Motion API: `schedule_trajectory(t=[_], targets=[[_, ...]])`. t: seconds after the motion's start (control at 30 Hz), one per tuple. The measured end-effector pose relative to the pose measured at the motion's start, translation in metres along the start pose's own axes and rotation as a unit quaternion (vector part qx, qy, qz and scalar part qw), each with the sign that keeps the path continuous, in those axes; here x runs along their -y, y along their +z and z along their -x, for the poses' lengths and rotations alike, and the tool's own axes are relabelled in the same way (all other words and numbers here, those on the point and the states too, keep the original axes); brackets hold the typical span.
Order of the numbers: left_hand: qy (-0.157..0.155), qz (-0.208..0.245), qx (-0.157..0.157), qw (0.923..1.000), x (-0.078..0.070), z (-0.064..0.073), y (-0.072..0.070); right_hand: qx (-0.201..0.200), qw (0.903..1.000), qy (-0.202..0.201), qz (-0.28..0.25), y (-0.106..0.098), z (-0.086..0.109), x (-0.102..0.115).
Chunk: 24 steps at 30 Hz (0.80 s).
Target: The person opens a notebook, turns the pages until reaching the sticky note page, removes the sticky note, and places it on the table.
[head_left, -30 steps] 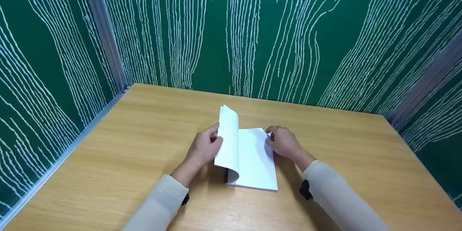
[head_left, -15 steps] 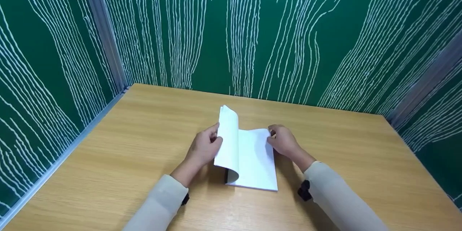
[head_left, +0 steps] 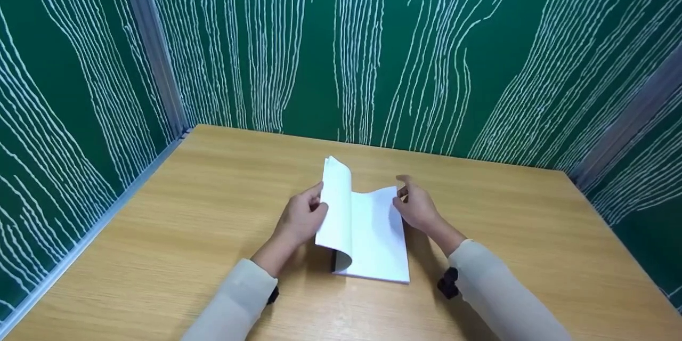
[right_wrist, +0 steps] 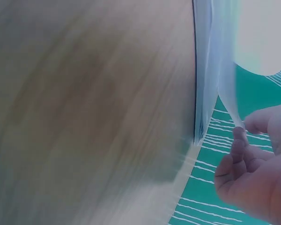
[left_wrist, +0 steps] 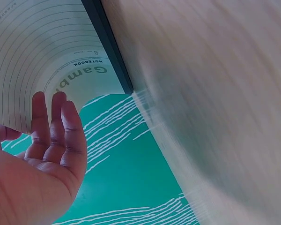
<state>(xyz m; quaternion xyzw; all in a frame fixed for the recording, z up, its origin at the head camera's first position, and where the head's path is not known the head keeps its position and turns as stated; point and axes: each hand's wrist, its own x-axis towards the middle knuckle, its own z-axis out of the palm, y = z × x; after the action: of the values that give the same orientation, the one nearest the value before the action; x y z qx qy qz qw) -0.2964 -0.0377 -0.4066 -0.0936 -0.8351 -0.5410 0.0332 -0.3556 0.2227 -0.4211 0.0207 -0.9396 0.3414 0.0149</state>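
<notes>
A notebook [head_left: 379,245] lies open on the wooden table in the head view, its white pages facing up. My left hand [head_left: 301,216] holds the front cover and several leaves raised in a curl, thumb on the near face and the other fingers behind. The cover [left_wrist: 61,33], with curved lines and the print "NOTEBOOK", shows in the left wrist view beside a dark spine [left_wrist: 111,47]. At the upper right corner my right hand [head_left: 418,208] pinches a page [right_wrist: 229,96] between thumb and a finger. That page bends up from the stack [right_wrist: 203,89]; its index finger points outward in the head view.
The wooden table [head_left: 186,234] extends around the notebook. Green panels [head_left: 314,64] with white wavy lines enclose its back and sides, joined by grey metal posts [head_left: 152,37]. Both sleeves are light-coloured, with a dark device [head_left: 448,282] near the right wrist.
My right hand has shifted slightly, lifting the page's upper right corner, and its index finger has straightened away from the paper. The left hand keeps its grip in the same place.
</notes>
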Motion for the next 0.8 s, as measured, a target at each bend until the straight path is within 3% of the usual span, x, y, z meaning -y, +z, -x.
schedule_trajectory(t=[0.2,0.8], targets=[[0.014,-0.019,-0.002,0.9997,-0.002,0.002,-0.001,0.005,0.9981,-0.02,-0.058,0.0,0.006,0.007],[-0.007,-0.014,0.0,0.9999,-0.003,0.001,0.0,0.073,0.9929,-0.057,-0.074,0.007,0.018,0.024]])
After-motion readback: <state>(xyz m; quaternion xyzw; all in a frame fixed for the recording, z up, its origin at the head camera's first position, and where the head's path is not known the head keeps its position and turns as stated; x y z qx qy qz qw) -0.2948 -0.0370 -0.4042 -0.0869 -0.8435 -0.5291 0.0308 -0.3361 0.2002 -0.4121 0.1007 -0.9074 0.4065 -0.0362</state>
